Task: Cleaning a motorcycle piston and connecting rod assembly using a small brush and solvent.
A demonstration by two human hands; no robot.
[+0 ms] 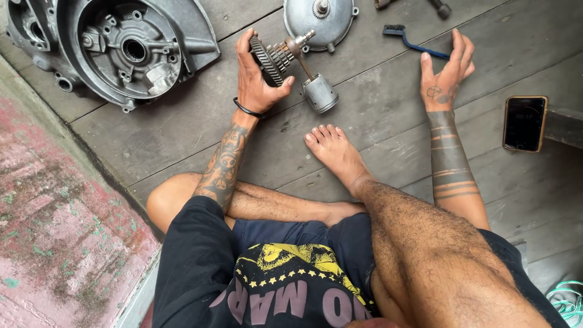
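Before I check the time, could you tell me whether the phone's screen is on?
On: the phone, lying flat on the floorboards, shows faint light characters on its dark screen.

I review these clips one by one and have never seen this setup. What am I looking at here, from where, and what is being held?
There is no machine: a camera on a seated person's head looks down at their legs and two bare hands. The left hand grips a metal gear cluster on a shaft. The right hand is open, holding nothing, beside a blue-handled brush. On the grey wooden plank floor lie a grey cast engine casing, a round metal cover, a small metal cylinder and a dark phone with a gold edge.
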